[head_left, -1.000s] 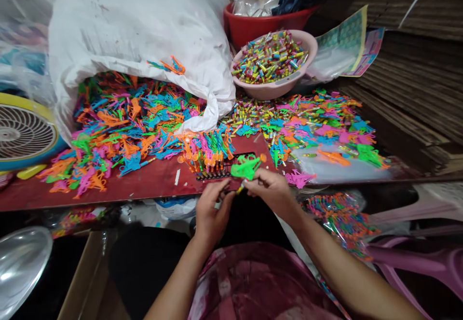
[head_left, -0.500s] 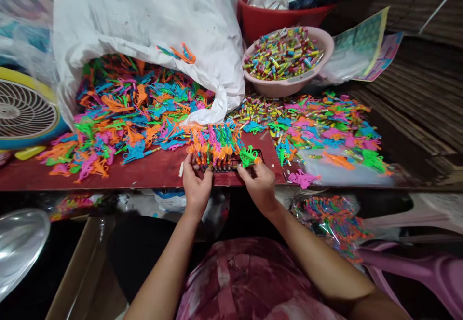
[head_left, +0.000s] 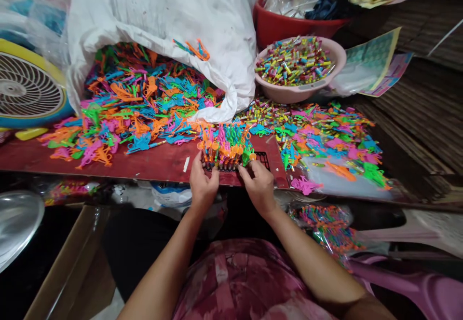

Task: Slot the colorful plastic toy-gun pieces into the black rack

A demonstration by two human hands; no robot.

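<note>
A black grid rack (head_left: 263, 160) lies at the front edge of the red table. Small plastic toys (head_left: 226, 151) in orange, pink, green and blue stand upright in it, packed in a row. My left hand (head_left: 203, 181) is closed around the rack's left end, thumb in front and fingers at the side. At the right end of the row, my right hand (head_left: 259, 186) pinches a green plastic toy (head_left: 248, 156) low down, with an orange round part beside it. The fingertips partly hide the toy's lower end.
A white sack (head_left: 162, 11) spills loose toys (head_left: 144, 98) at left. Behind right, a pink basin (head_left: 300, 94) holds small wrapped tubes, before a red basin (head_left: 289, 24). More toys (head_left: 343, 141) lie at right. A fan (head_left: 29, 86) stands at far left.
My right hand has brought the green toy down and left, against the row's right end, and turned it upright. My left hand stays at the rack's left end. The camera view has shifted slightly.
</note>
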